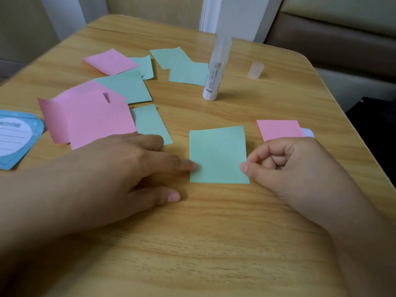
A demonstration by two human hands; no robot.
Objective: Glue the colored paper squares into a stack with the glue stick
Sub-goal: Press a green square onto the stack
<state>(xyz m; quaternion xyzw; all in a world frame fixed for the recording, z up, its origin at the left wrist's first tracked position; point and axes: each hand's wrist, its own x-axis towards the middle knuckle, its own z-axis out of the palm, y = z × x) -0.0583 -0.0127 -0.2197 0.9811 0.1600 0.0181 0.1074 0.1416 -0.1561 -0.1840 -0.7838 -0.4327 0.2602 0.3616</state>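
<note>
Green paper square lies flat on the wooden worktop, between both hands. Left hand flat on the worktop, fingers straight, index tip touching the square's left edge, gripping nothing. Right hand loosely curled, thumb tip at the square's right edge; cannot tell if it pinches the paper. Glue stick stands upright, uncapped, behind the square; its cap sits to the right. Loose pink and green squares scattered far left. Pink square just beyond right hand. Blue card at left edge.
</note>
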